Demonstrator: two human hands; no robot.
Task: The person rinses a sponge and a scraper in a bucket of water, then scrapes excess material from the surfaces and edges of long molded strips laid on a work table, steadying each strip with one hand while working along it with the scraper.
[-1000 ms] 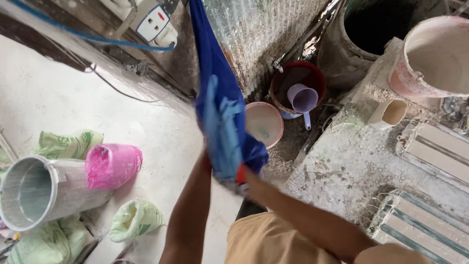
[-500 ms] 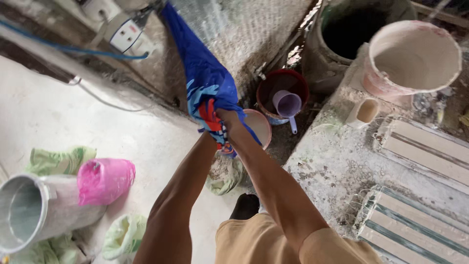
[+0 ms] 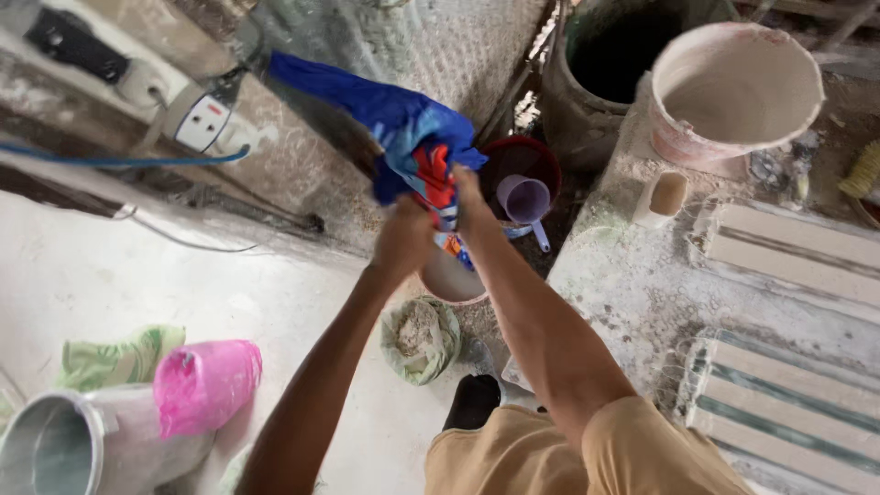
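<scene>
Dusty pale floor [image 3: 110,284] spreads across the left, where a metal pot [image 3: 55,449] lies beside a pink bag [image 3: 206,385] and a green sack [image 3: 110,357]. Up at the centre, a blue cloth [image 3: 385,115] with red and white patches hangs bunched against a grimy wall. Left hand [image 3: 403,243] grips its lower end; right hand [image 3: 467,197] closes on the fabric just beside it. Further right stand a red bucket [image 3: 522,165] holding a lilac scoop [image 3: 524,200], a dark drum [image 3: 623,64], and a plaster-caked bucket [image 3: 733,92] on the powdery desk [image 3: 632,293].
</scene>
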